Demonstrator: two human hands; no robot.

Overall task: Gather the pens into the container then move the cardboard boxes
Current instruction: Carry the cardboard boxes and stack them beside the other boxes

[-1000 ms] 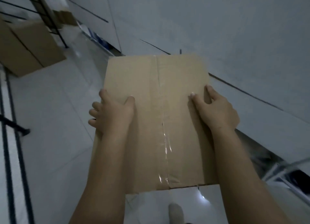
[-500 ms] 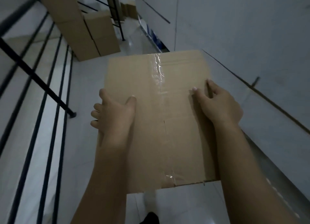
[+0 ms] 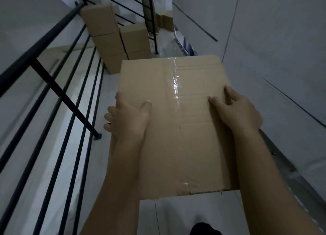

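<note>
Both hands are on the cardboard box (image 3: 176, 125), carried off the floor at frame centre. The left hand (image 3: 127, 119) clamps the box's nine o'clock edge, thumb on top, fingers curled round the side. The right hand (image 3: 236, 111) grips the three o'clock edge, thumb and one finger on top, the other fingers hidden over the side. Clear tape (image 3: 175, 86) runs down the lid seam.

Pale glossy floor (image 3: 176, 215) below, a grey wall (image 3: 273, 41) from one to four o'clock, a black railing (image 3: 53, 86) from seven to eleven. At twelve, stacked boxes (image 3: 120, 41) stand against the railing, just past the box's far edge. A blue-and-white object (image 3: 187, 46) by the wall is too blurred to name. A dark shape (image 3: 204, 229) at six o'clock is cut off. A narrow floor lane runs between railing and wall.
</note>
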